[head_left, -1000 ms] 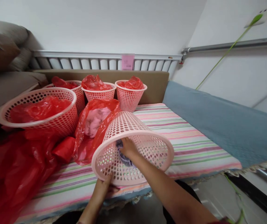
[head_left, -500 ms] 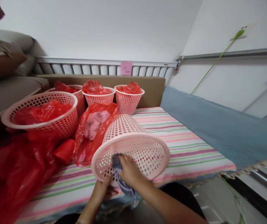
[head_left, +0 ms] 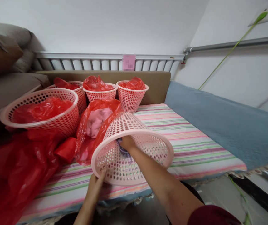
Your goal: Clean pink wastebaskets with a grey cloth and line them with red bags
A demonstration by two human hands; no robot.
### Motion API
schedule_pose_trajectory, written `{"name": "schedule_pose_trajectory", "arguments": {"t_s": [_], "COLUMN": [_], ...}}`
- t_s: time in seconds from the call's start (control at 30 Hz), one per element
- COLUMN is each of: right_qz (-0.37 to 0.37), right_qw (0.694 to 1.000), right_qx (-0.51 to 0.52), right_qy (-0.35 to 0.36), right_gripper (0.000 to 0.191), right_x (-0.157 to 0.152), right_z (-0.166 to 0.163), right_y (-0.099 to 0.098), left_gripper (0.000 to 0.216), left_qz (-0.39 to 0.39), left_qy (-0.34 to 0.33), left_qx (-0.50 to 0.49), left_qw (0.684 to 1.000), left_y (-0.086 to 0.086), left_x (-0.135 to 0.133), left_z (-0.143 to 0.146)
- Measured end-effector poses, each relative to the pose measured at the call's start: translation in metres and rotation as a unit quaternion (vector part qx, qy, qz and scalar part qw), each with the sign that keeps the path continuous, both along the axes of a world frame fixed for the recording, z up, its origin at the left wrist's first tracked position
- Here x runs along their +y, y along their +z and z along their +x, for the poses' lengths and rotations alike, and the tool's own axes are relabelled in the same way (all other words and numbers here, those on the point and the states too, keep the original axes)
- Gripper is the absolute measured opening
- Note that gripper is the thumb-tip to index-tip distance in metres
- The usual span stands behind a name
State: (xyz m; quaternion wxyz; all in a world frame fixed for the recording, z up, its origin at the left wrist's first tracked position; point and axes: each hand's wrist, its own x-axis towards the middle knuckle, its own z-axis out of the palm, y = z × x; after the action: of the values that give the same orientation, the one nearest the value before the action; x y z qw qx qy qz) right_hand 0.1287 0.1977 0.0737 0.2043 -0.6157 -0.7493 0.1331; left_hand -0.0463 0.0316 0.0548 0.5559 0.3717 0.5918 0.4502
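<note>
A pink perforated plastic basket (head_left: 130,125) lies on its side on a striped cloth, its mouth facing me. My left hand (head_left: 99,178) grips the lower left of its rim, thumb inside and fingers mostly hidden beneath. Deep inside the basket, my right hand (head_left: 127,143) is closed on a bunched grey-purple cloth (head_left: 124,152); the basket wall hides part of the fingers. Just left of the basket stands an open red plastic bag (head_left: 84,132) with pale pink fabric (head_left: 97,122) in it.
Several upright pink baskets with red bags stand behind and left, the largest basket (head_left: 42,123) nearest. A loose red bag (head_left: 23,168) spreads at left. The striped cloth (head_left: 192,147) covers the bed, with a blue cover (head_left: 218,115) at right. A radiator (head_left: 84,64) runs behind.
My right hand has pushed the grey-purple cloth from the basket's mouth deeper inside. The left hand still holds the rim. The camera view has shifted slightly.
</note>
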Motion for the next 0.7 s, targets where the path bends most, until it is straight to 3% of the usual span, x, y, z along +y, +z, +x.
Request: {"name": "schedule_pose_trajectory", "arguments": {"t_s": [0.13, 0.23, 0.3, 0.4, 0.47, 0.57, 0.7], "right_qz": [-0.002, 0.009, 0.017, -0.008, -0.025, -0.01, 0.055], "right_qw": [1.0, 0.999, 0.999, 0.998, 0.999, 1.0, 0.998], "right_qx": [-0.027, -0.04, -0.036, -0.005, 0.004, 0.0, 0.017], "right_qy": [-0.006, 0.008, 0.037, 0.056, 0.038, 0.008, -0.002], "right_gripper": [0.065, 0.052, 0.053, 0.063, 0.067, 0.067, 0.059], "right_x": [-0.026, -0.077, -0.122, -0.179, -0.194, -0.169, -0.083], "right_z": [-0.005, -0.009, -0.007, 0.006, 0.017, 0.028, 0.024], "right_y": [0.006, 0.001, -0.008, -0.023, -0.028, -0.025, -0.012], "left_gripper": [0.059, 0.06, 0.062, 0.061, 0.06, 0.065, 0.07], "left_qz": [-0.013, -0.057, -0.064, 0.014, 0.052, -0.006, -0.047], "left_qy": [0.046, 0.044, 0.047, 0.052, 0.041, -0.005, -0.021], "left_qx": [-0.013, -0.029, -0.035, -0.021, -0.017, -0.035, -0.041], "left_qw": [0.999, 0.997, 0.996, 0.998, 0.998, 0.999, 0.998], "left_y": [-0.006, -0.015, -0.021, -0.028, -0.03, -0.03, -0.027], "left_x": [0.003, 0.0, -0.004, -0.011, -0.016, -0.021, -0.021], "left_z": [-0.006, -0.001, 0.006, 0.02, 0.031, 0.045, 0.051]}}
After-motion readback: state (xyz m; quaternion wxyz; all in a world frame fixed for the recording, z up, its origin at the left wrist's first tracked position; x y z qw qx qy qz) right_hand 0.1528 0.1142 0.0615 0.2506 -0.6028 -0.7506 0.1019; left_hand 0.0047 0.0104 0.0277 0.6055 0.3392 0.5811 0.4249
